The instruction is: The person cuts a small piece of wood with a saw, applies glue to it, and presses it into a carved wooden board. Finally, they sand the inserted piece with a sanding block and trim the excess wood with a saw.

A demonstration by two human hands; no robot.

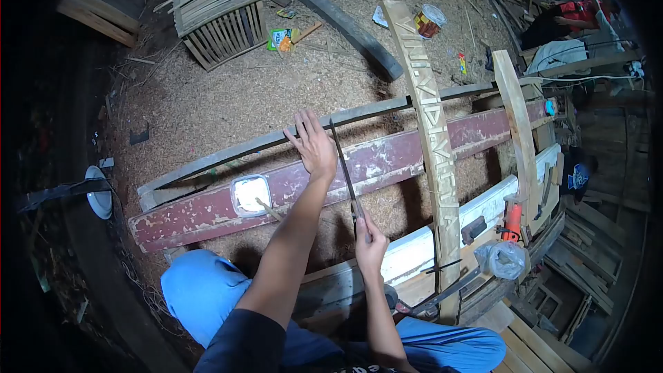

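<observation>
My left hand (316,146) lies with spread fingers over the far long plank (248,150), its fingertips at the plank's edge. In my right hand (371,240) is the handle of a long, thin, dark blade (343,164). The blade points away from me across the dark red board (290,179), and its tip reaches the far plank just right of my left hand. A white tub (252,195) with pale contents and a stick in it sits on the red board, left of my left forearm. A carved plank (429,124) crosses the boards to the right.
Another curved plank (514,110) crosses at the right, near an orange-red tool (512,222) and a plastic bag (501,260). A slatted crate (219,14) and a dark beam (338,24) lie beyond. A person in red (579,15) is at the upper right.
</observation>
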